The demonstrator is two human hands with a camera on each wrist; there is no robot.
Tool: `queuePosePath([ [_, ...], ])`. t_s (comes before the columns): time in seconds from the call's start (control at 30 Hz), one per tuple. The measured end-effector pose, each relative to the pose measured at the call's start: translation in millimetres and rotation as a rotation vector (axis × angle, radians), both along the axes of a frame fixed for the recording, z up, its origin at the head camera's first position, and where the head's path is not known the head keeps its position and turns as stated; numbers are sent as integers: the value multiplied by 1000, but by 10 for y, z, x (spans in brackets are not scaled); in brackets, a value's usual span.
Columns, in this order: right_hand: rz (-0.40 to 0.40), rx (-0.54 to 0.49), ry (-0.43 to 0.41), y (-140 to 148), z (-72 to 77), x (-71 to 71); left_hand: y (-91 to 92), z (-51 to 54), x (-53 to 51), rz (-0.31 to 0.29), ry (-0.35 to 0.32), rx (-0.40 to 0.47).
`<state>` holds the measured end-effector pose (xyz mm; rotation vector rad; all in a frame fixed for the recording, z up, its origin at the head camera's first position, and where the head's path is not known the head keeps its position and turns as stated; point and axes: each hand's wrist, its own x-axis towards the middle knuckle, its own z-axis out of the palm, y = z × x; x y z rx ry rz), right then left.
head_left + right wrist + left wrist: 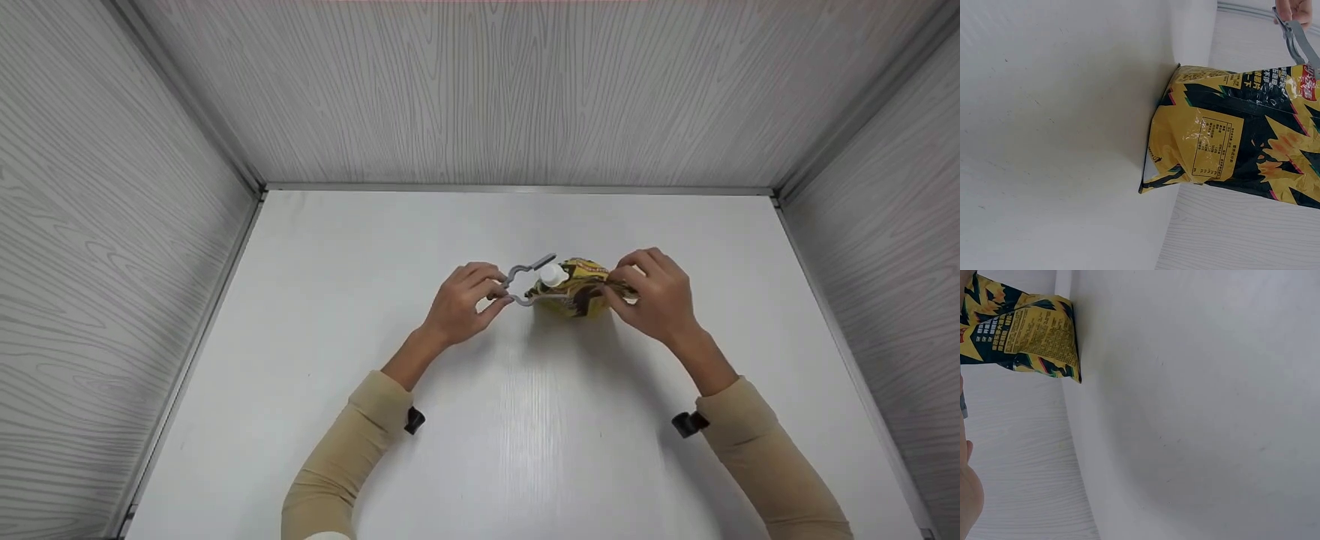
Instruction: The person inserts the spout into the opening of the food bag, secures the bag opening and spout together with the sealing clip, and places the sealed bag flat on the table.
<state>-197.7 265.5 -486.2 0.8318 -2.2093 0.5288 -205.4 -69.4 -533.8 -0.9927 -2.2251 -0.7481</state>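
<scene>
A yellow and black snack bag (589, 307) with printed lettering stands upright on the white table. My left hand (457, 304) pinches the hinged end of a grey bag clip (517, 300) beside the bag's upper left. The clip's two arms are spread, one on the far side and one along the near side of the bag's top. A round white cap (553, 274) shows between the arms. On the other side, my right hand (656, 296) pinches the gathered top edge of the bag. The right wrist view shows the bag's printed front (1224, 135) and the clip (1294, 39).
The white tabletop (480, 450) extends around the bag. Grey wood-grain panels stand at the back (480, 90), the left (90, 262) and the right (885, 225), with metal strips along their edges. Both sleeved wrists wear small black devices (414, 420).
</scene>
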Motion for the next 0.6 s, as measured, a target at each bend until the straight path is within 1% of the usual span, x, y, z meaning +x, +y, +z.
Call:
queuePosePath([
  [0.1, 4, -5, -1, 2, 3, -3, 31, 2, -11, 2, 7, 12],
  [0.27, 9, 0, 3, 3, 9, -2, 70, 10, -24, -13, 13, 27],
  [0.6, 8, 15, 4, -4, 16, -10, 127, 36, -49, -22, 1, 66],
])
